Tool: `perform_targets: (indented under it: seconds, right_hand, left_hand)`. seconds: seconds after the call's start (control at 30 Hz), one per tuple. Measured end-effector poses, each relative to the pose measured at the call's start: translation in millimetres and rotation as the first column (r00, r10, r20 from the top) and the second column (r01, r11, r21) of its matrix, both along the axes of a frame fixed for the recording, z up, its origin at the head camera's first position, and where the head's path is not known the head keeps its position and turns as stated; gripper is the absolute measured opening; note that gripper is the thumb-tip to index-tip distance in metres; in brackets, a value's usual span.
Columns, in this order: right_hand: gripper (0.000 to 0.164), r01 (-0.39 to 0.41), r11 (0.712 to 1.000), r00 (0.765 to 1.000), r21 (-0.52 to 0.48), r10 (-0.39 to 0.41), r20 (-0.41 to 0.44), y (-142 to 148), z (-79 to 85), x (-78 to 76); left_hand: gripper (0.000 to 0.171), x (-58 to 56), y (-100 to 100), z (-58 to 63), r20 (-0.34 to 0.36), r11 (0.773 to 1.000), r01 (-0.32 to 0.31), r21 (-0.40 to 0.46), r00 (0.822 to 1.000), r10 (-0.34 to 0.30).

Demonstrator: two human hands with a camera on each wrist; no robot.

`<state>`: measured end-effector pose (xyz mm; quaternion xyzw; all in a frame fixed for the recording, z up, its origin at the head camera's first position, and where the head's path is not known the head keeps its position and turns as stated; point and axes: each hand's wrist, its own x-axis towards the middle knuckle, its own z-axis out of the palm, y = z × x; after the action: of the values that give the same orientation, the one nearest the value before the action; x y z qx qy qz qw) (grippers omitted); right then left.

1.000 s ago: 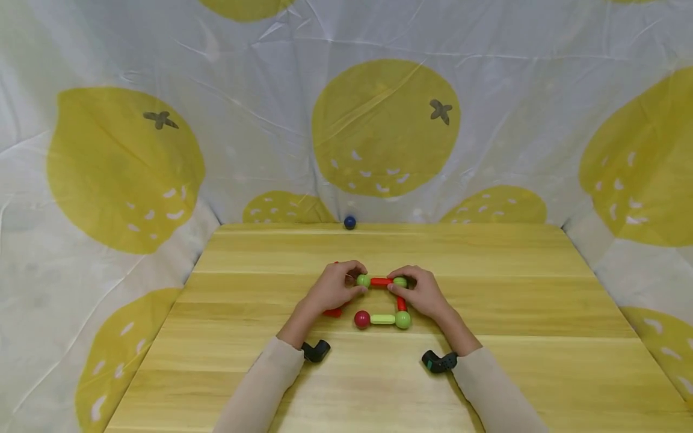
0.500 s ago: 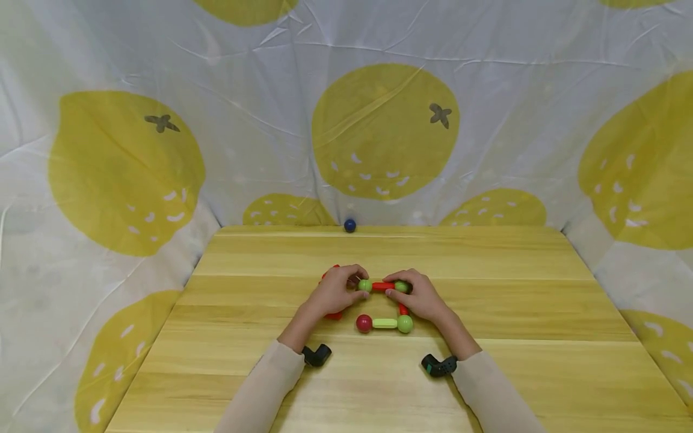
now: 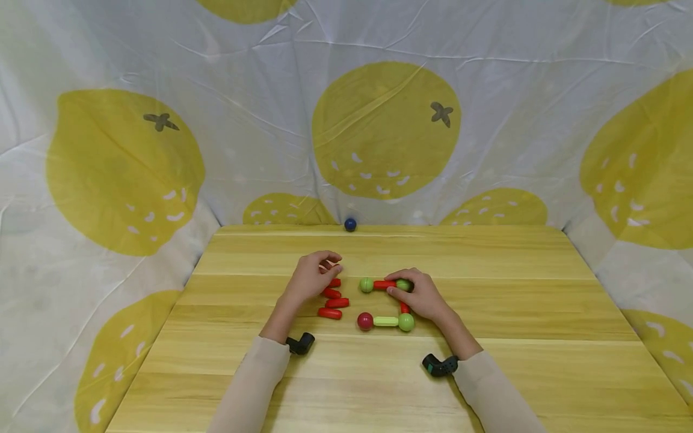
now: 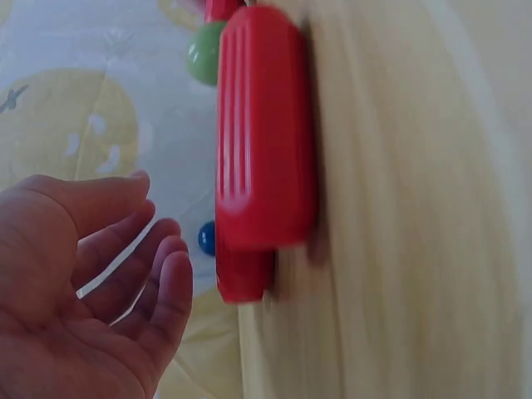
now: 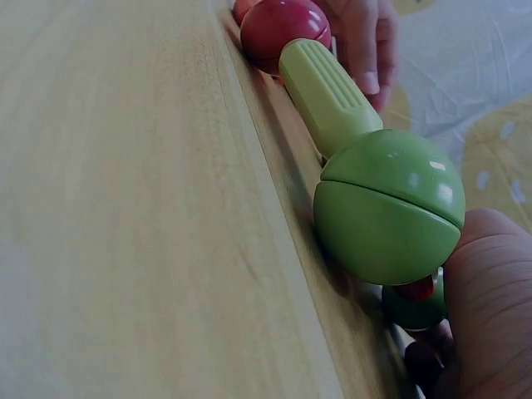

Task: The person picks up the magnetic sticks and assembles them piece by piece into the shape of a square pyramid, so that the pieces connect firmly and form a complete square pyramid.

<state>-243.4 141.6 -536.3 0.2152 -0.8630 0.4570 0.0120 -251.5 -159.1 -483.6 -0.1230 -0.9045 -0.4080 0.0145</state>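
My left hand (image 3: 315,275) hovers over several loose red rods (image 3: 329,313), with fingers loosely bent and nothing between them in the left wrist view. To its right lies a chain of balls and rods. Along the back, a green ball (image 3: 366,285) joins a red rod (image 3: 383,285), which meets a second green ball (image 3: 403,285). My right hand (image 3: 425,297) holds that second ball between thumb and fingers, partly covering it. From there a red rod (image 3: 405,308), partly hidden, runs to a near green ball (image 5: 391,208). A lime rod (image 3: 385,322) links this to a dark red ball (image 3: 365,321).
A blue ball (image 3: 350,224) sits at the back edge of the wooden table (image 3: 514,385). Lemon-print cloth (image 3: 260,132) hangs behind and at both sides. Black wrist devices (image 3: 440,365) are worn on both wrists.
My left hand has left the back-left green ball and moved left over the red rods, uncovering several of them. My right hand stays at the back-right green ball.
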Motion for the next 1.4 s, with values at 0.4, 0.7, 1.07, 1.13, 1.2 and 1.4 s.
perform_targets:
  seconds: [0.4,0.7,1.07,1.13,1.2,1.4]
  right_hand:
    - [0.022,0.012,1.000,0.999,-0.003,-0.012,0.037,0,-1.0,-0.7]
    - [0.022,0.009,1.000,1.000,-0.010,-0.008,0.029,-2,-1.1,0.2]
    - [0.024,0.008,1.000,1.000,-0.014,-0.007,0.013,2,-0.2,-0.8]
    - [0.024,0.007,1.000,1.000,-0.012,-0.007,0.010,2,-1.0,-1.4]
    - [0.024,0.009,1.000,1.000,-0.009,-0.009,0.003,2,-2.2,-1.7]
    - [0.024,0.001,1.000,1.000,-0.017,-0.002,-0.008,1,-2.7,-1.2]
  left_hand:
    - [0.034,-20.4,-17,-9.7,0.113,0.995,-0.034,-0.095,0.993,0.045]
    - [0.044,-15.7,-24,-4.2,0.084,0.997,-0.060,-0.047,0.994,0.063]
    - [0.028,30.9,-6,16.5,0.213,0.995,-0.002,0.103,0.977,-0.020]
    - [0.022,36.4,1,15.8,0.236,0.995,-0.004,0.099,0.972,-0.019]
    - [0.019,39.8,7,13.9,0.248,0.995,-0.005,0.096,0.969,-0.019]
    - [0.019,45.9,22,11.2,0.276,0.995,-0.024,0.100,0.961,-0.004]
